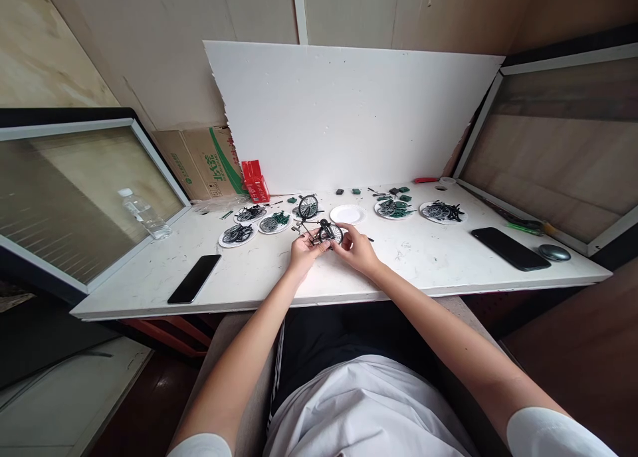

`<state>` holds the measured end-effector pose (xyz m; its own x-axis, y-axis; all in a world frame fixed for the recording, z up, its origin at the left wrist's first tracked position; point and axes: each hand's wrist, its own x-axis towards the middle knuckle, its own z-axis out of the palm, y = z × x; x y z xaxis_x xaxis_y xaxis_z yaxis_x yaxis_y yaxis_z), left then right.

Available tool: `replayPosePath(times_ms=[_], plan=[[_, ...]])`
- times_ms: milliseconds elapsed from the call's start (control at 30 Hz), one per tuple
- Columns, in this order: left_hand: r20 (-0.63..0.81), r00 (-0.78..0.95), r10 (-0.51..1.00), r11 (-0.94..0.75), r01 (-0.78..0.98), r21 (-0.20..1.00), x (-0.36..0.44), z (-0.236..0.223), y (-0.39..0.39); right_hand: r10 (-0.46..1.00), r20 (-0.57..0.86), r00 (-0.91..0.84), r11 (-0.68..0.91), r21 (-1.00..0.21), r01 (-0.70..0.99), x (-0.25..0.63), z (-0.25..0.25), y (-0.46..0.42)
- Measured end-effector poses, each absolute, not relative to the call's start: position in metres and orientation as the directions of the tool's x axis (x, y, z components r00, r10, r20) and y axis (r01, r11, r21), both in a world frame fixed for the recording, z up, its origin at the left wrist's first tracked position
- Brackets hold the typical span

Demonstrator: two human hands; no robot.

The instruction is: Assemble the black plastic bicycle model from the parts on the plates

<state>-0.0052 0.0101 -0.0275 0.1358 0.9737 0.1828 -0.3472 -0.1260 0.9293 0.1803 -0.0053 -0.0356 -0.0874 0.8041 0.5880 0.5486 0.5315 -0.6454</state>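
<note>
A small black model bicycle (317,223) lies partly built on the white table (279,277), its front wheel raised and its rear wheel low. My left hand (305,251) is closed on the frame just under the rear wheel. My right hand (356,247) pinches the same rear wheel from the right side. Both hands meet at the wheel, near the middle of the table. Several small white paper plates (347,214) with black and green parts lie in a row behind the model.
A black phone (194,279) lies at front left and another phone (510,248) at right, beside a grey oval mouse-like object (554,252). A water bottle (143,214) lies at far left. A red box (255,180) and a cardboard box (199,161) stand against the white back board.
</note>
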Motion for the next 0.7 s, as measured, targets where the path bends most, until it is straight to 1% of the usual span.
replayPosePath(times_ms=[267,700], plan=[[0.148,0.147,0.978,-0.081,-0.383,0.92,-0.0064,-0.0288,0.0119,0.803,0.585,-0.112,0.547,-0.65,0.528,0.181,-0.0361,-0.0045],[0.12,0.179,0.977,-0.038,-0.406,0.913,-0.0077,-0.027,0.0113,0.801,0.591,-0.092,0.542,-0.652,0.53,0.1804,-0.0348,-0.0049]])
